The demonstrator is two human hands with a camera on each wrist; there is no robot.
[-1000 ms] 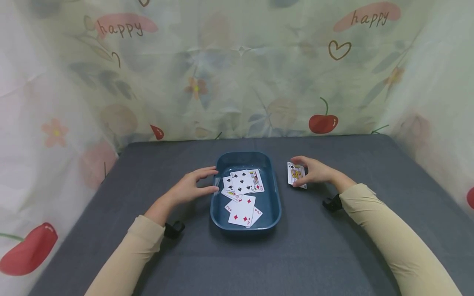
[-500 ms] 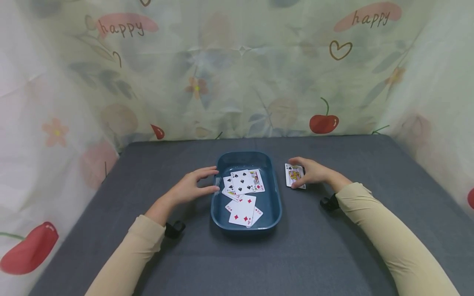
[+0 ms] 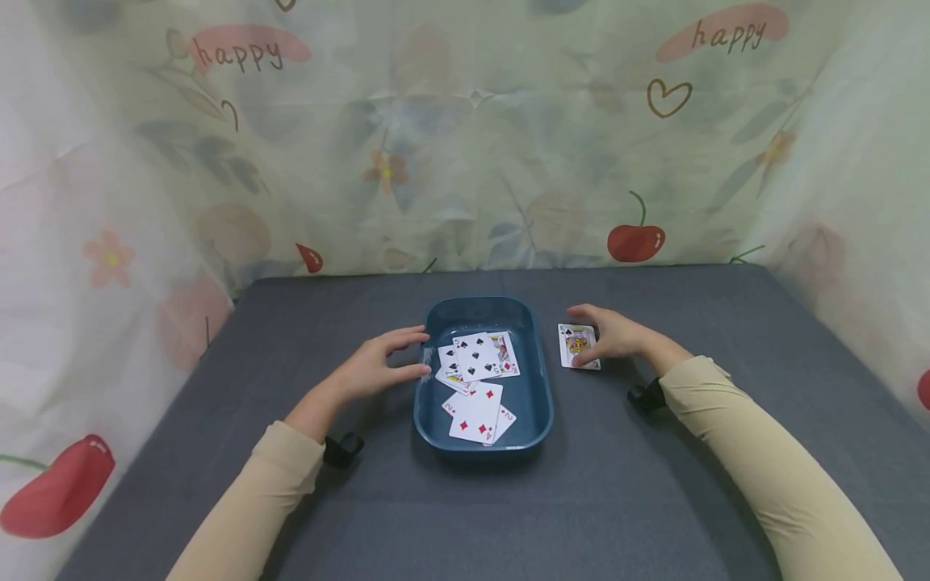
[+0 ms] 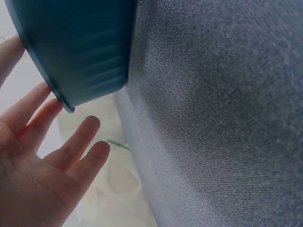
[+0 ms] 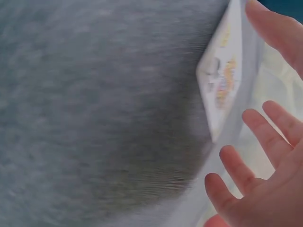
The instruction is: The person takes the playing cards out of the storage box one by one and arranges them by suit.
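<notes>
In the head view a blue tray [image 3: 485, 436] holds several loose playing cards [image 3: 475, 413] lying face up in two overlapping groups. My left hand [image 3: 372, 369] rests its fingertips at the tray's left rim, and the left wrist view shows fairly straight fingers against that rim [image 4: 47, 87]. To the right of the tray a face card with a spade mark [image 3: 574, 343] lies face up on the grey cloth. Over its right part is my right hand [image 3: 617, 335]. Its fingers [image 5: 265, 132] are spread and apart from the card in the right wrist view, with the thumb beside the card's edge.
Grey cloth [image 3: 479, 516] covers the table. A patterned curtain [image 3: 465, 161] stands along the back and both sides. A black strap [image 3: 341, 450] is at the left wrist, another strap [image 3: 647, 397] at the right.
The face card has gone from tilted in the right hand to flat on the cloth, slightly left and nearer. The right fingers have come off it. The left hand and tray have stayed put.
</notes>
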